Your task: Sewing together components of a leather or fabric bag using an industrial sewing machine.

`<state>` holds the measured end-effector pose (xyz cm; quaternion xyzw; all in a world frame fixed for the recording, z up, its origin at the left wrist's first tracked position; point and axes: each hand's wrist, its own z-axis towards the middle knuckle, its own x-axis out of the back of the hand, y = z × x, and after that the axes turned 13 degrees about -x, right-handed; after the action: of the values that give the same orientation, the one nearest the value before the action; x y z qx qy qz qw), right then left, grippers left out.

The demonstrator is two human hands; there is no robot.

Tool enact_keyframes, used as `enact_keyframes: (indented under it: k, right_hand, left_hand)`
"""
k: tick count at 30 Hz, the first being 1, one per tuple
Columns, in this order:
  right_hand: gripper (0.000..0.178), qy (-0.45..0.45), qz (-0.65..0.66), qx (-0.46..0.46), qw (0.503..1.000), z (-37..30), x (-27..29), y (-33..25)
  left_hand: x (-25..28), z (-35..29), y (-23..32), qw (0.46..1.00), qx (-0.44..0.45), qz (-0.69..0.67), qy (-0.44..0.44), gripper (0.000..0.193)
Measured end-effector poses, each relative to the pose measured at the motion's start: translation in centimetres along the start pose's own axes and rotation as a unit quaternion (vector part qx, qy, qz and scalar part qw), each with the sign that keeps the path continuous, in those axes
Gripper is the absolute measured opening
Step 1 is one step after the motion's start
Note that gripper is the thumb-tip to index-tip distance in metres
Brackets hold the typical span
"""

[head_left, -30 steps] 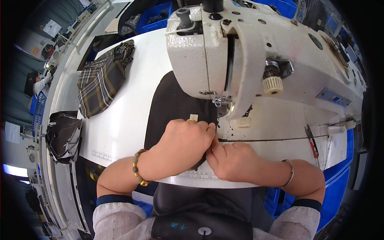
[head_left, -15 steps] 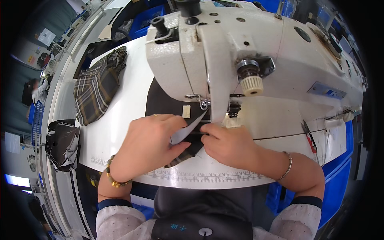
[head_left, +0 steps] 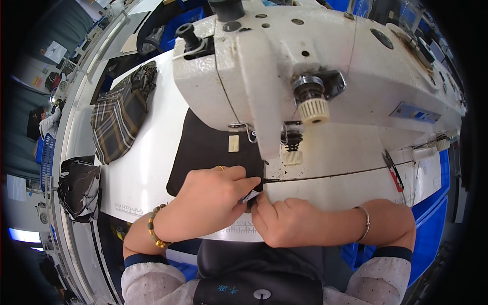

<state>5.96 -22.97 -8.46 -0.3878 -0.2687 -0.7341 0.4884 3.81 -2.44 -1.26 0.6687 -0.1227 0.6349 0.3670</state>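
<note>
A dark fabric piece (head_left: 203,147) lies flat on the white sewing table, left of and below the head of a white sewing machine (head_left: 234,96). It bears a small cream label (head_left: 233,143). My left hand (head_left: 216,195) rests over the fabric's near edge, its fingers closed in a pinch on the fabric's near right corner. Close against it, my right hand (head_left: 284,218) pinches the same corner between thumb and fingers. A small folded light-grey bit (head_left: 250,196) shows between the two hands. The fingertips hide how the corner is folded.
Checked cloth (head_left: 119,119) lies at the table's far left, with a dark bundle of fabric (head_left: 80,188) below it. Red-handled snips (head_left: 394,173) rest on the right. A ruler strip (head_left: 129,209) runs along the near edge. Blue bins (head_left: 429,234) stand below right.
Both hands have moved toward me, away from the needle area, drawing the fabric along. The dark fabric now lies flatter, and the raised light flap has shrunk to a small fold.
</note>
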Motion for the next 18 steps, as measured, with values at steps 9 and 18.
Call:
enact_keyframes:
  k: [9, 18]
  right_hand:
    - [0.016, -0.002, -0.014, 0.003, 1.0, -0.3, -0.1, -0.1]
    - [0.02, 0.003, -0.006, 0.007, 1.0, -0.2, -0.3, 0.4]
  left_hand:
    - [-1.4, 0.1, 0.5, 0.999, -0.012, 0.044, -0.008, 0.041]
    - [-1.5, 0.4, -0.1, 0.998, -0.012, 0.058, 0.002, 0.038]
